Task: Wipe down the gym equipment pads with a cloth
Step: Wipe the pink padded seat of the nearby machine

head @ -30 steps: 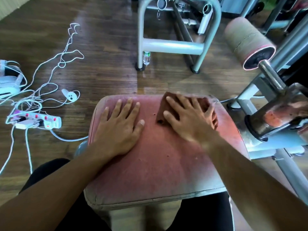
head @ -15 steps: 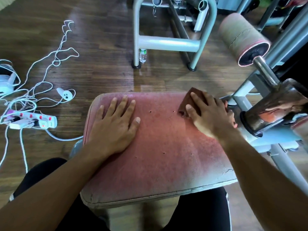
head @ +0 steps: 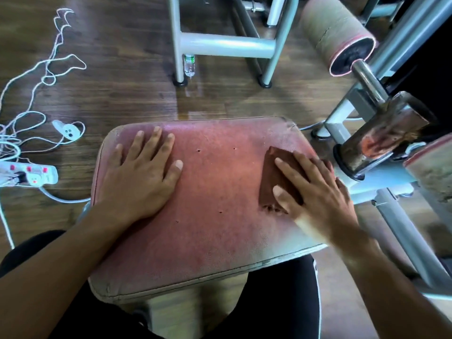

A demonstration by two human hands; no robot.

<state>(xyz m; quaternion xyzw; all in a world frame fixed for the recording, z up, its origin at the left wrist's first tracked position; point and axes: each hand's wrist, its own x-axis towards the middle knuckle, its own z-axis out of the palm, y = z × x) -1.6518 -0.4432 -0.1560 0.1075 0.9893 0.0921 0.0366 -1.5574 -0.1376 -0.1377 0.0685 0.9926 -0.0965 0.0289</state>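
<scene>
Cloth point(head: 275, 177) on pad point(head: 220, 192) right side, power strip point(head: 31, 176) left

- Light was soft and even, with glare on the floor point(head: 195, 94) ahead.
- Right hand point(head: 318, 192) was slightly motion-blurred.
- Wide-angle bending showed at the edges; far corners were dim.

A faded pink pad point(head: 215, 204) with tiny dark dots is seen. A brown cloth point(head: 275, 177) is laid on it. White cables point(head: 36, 77) are spread over dark brown floor point(head: 122, 69). The blurry roller point(head: 335, 33) looks tan, maybe.
</scene>
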